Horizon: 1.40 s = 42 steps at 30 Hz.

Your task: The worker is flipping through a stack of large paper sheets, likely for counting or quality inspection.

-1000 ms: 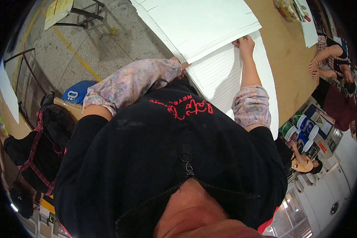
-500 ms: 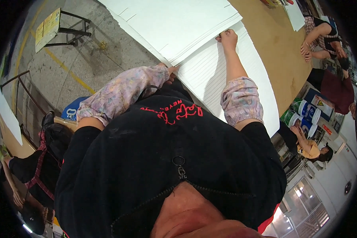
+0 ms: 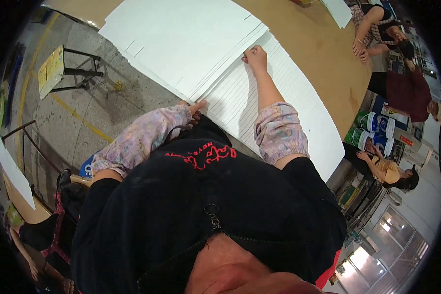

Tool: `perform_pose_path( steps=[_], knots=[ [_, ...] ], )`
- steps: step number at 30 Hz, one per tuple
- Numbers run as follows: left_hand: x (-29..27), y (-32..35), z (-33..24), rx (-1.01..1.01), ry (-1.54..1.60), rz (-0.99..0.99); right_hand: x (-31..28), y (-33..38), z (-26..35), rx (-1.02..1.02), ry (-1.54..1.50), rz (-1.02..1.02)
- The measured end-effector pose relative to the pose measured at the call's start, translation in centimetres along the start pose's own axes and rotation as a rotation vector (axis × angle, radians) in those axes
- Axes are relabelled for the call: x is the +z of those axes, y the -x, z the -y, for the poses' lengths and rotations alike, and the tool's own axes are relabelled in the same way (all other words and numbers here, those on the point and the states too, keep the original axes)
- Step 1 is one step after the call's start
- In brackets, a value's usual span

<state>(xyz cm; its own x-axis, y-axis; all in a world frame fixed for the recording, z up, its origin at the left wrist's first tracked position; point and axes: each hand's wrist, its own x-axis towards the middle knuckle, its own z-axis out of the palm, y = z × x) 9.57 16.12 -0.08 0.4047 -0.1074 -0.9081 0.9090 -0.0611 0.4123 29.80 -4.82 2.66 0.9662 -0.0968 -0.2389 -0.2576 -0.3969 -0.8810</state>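
Observation:
A broad stack of large white sheets (image 3: 181,39) lies on the tan table, its near edges slightly fanned. Below and to the right of that edge show more white sheets (image 3: 299,108), ruled with many fine parallel lines. My right hand (image 3: 256,60) is closed, fingertips pinching at the upper sheets' near edge, and its shadow falls on the lined sheets. At the near left corner of the sheets is my left hand (image 3: 196,111). One digit stretches over the corner while the other fingers curl at the edge, partly in shade. Flowered sleeve covers wrap both forearms.
The brown tabletop (image 3: 323,63) runs along the right. A yellow-topped stool (image 3: 52,71) stands on the concrete floor at left. Co-workers are at the far right, one beside green and blue buckets (image 3: 365,138); another person is at the lower left. More white sheets (image 3: 339,12) lie top right.
The whole view has shifted, so the sheets and both hands appear further left and slightly lower. My hands keep about the same places at the sheets' edge.

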Motion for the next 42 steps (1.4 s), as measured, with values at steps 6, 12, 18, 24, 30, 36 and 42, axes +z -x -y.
perform_pose_path(
  steps=[6,12,18,24,30,36,42],
  knots=[
    [0.5,3.1,-1.7,0.014,0.040,-0.064,-0.5,-0.2,1.7,0.169,-0.069,0.038],
    [0.4,2.6,-1.1,0.035,0.081,-0.051,-0.5,0.1,2.8,0.255,-0.073,0.031],
    [0.0,0.3,0.4,-0.020,0.124,0.061,-0.2,-1.7,1.5,0.271,-0.074,0.053],
    [0.0,2.0,-1.0,0.033,0.219,0.027,-0.6,-1.6,1.6,0.255,-0.162,0.042],
    [0.1,2.1,-1.4,0.065,0.181,-0.046,0.1,-0.2,2.4,0.210,-0.088,-0.005],
    [0.1,0.9,-0.3,0.000,0.136,-0.012,0.6,0.6,0.9,-0.058,0.238,-0.133],
    [0.4,0.5,0.1,0.023,0.210,-0.022,0.4,-0.1,0.0,-0.134,0.480,-0.155]
  ],
)
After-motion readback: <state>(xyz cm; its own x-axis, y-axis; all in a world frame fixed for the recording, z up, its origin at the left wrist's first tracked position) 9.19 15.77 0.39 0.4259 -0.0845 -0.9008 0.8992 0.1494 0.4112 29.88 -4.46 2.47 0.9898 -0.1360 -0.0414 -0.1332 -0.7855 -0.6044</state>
